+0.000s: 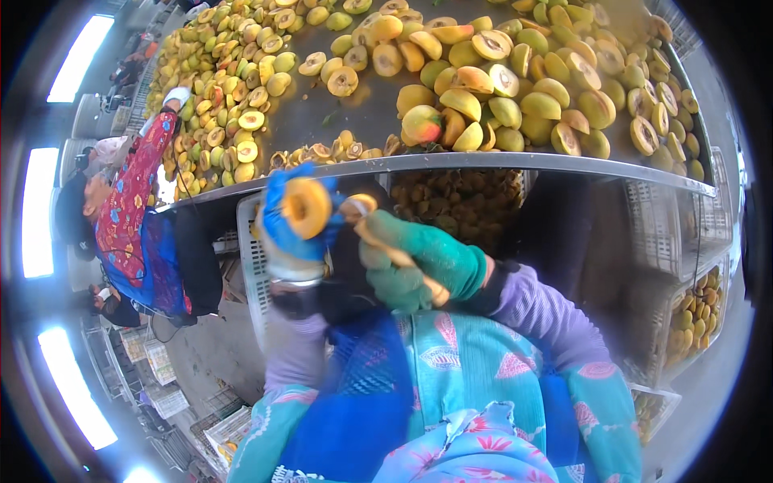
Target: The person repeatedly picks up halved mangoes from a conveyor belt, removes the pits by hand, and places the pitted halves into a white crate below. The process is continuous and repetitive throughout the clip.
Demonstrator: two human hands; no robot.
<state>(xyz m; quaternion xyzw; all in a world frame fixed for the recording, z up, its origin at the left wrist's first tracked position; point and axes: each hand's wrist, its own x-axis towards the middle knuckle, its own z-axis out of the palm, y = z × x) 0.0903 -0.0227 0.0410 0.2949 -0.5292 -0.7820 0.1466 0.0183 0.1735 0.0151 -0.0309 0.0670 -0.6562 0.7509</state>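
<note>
My left hand, in a blue glove, is closed around a halved yellow peach. The peach's cut face is turned up, with a hollow in its middle. Just right of it, my green-gloved right hand grips a wooden-handled pitting tool. The tool's tip points toward the peach, and a small orange fruit piece sits by the tip, apart from the peach half. Both hands are in front of the metal table's edge. Motion blurs the left glove and the tool's tip.
Many halved peaches are heaped on the table, some with pits. Beneath its edge, a crate holds brown pits or scraps. White crates with fruit stand at the right. A co-worker in a red patterned sleeve reaches over the table at left.
</note>
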